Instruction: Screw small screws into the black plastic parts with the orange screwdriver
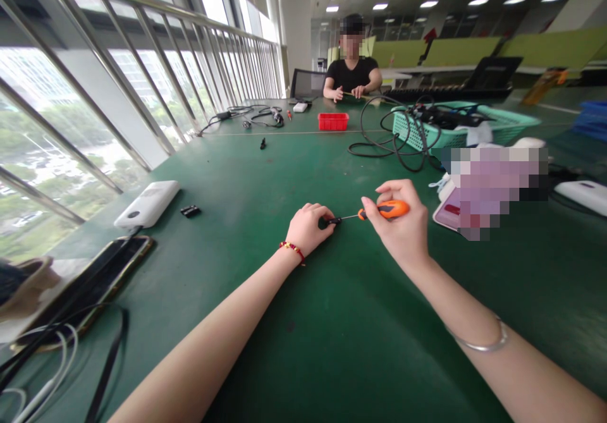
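Note:
My left hand [310, 228] is closed on a small black part [334, 220] at the table's middle; most of that part is hidden by the fingers, and its exact kind does not show. In my right hand [405, 230] is a screwdriver [392, 208] with an orange and black handle. Its thin metal shaft points left, and the tip meets the black part. The thumb and curled fingers wrap the handle. Left of my hands, a similar small black piece [190, 211] lies on the green table [246, 183].
A white power bank [148, 204] and a phone [90, 290] with cables lie left. Farther back are a red bin [332, 121], a teal basket [455, 135] with black cables, and another small black piece [262, 143]. A person [351, 72] sits at the far end. Railings [109, 18] line the left.

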Demonstrator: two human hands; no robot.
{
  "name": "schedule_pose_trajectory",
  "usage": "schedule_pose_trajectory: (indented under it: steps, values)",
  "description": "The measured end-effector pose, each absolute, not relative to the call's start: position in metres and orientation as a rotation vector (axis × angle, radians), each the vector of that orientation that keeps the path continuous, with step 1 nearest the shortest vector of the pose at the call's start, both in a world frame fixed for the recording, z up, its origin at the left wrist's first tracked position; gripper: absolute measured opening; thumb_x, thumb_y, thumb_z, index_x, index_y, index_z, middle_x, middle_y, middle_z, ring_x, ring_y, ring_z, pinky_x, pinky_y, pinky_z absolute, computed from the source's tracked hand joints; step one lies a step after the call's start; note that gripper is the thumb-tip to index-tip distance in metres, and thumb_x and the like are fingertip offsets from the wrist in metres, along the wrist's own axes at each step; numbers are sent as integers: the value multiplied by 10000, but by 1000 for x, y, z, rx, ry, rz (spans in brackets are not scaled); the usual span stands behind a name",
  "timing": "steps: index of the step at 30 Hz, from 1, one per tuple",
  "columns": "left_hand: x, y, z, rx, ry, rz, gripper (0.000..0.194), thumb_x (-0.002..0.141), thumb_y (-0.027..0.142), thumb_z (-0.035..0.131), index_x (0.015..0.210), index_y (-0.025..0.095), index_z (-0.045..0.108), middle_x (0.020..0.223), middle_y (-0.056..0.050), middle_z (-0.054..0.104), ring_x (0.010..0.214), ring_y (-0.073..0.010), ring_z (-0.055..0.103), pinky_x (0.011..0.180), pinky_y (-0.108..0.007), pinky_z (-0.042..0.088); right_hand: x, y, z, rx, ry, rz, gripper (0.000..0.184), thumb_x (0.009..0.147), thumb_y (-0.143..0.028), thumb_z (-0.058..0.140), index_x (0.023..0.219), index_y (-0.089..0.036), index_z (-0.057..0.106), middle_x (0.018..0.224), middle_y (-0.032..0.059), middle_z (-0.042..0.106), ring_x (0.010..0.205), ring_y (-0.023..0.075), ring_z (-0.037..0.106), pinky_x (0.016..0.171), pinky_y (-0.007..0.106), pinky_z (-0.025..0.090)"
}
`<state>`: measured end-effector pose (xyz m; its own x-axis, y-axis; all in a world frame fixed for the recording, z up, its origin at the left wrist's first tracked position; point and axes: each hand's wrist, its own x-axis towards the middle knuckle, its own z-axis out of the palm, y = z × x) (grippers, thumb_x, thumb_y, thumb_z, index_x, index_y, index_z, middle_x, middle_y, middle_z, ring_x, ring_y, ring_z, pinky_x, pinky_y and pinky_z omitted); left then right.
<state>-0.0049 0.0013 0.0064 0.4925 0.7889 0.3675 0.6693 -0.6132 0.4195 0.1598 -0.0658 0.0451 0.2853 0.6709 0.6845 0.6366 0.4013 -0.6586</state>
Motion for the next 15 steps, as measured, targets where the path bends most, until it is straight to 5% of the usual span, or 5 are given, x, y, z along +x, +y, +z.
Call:
schedule_pose_trajectory:
  steps: [5, 15]
  values:
    - [-5, 1, 6, 2516, 1254, 788, 82, 745, 202, 581, 799, 209, 643, 833, -10, 652, 834, -184, 555, 768, -309, 465, 161, -68, 49, -1342, -1412, 50, 157, 751, -331, 580, 679, -214, 505, 623, -17, 557, 536, 121, 527, 519, 224, 403]
    - [-5, 2, 7, 2506, 1244, 785, 80, 736, 186, 587, 790, 199, 644, 821, -13, 646, 827, -181, 553, 770, -306, 464, 160, -66, 48, -1280, -1386, 139, 277, 694, -306, 625, 906, -223, 468, 654, -44, 515, 539, 117, 516, 510, 226, 411]
